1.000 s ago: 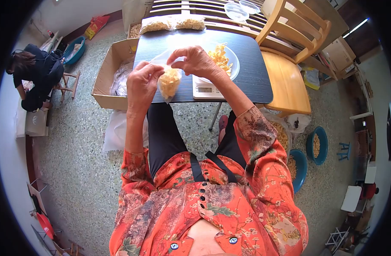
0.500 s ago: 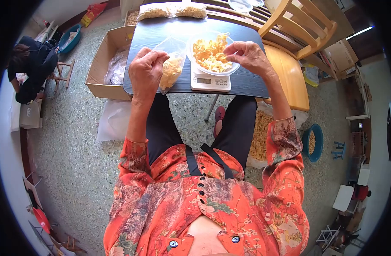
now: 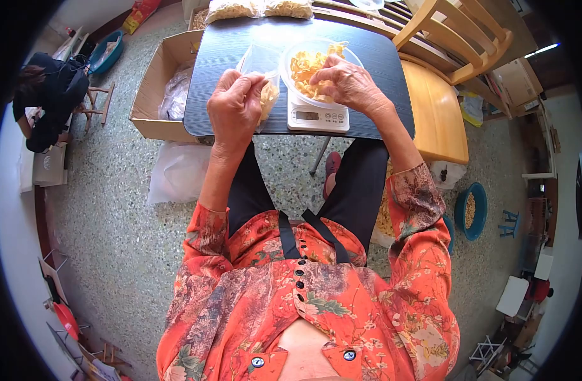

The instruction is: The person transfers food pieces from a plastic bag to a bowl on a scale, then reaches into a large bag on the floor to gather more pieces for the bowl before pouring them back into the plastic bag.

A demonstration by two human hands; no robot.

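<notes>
My left hand (image 3: 237,109) is closed on the top edge of a clear plastic bag (image 3: 261,61), which hangs over the dark table (image 3: 227,44) with pale dried pieces in its lower part. Over the white bowl (image 3: 359,58) is my right hand (image 3: 348,82), its fingers bent in among the yellowish dried pieces (image 3: 308,63). Whether a piece is between those fingers is hard to make out. The bowl rests on a white kitchen scale (image 3: 317,118) near the table's front edge.
Two filled bags (image 3: 288,8) lie at the table's far edge. A cardboard box (image 3: 152,95) stands left, a wooden chair (image 3: 430,108) right. Blue basins and a bag of dried pieces are on the floor. Another person (image 3: 50,95) sits at the far left.
My right hand has moved inward and down onto the pieces in the bowl. My left hand still holds the bag. The whole view has shifted slightly.
</notes>
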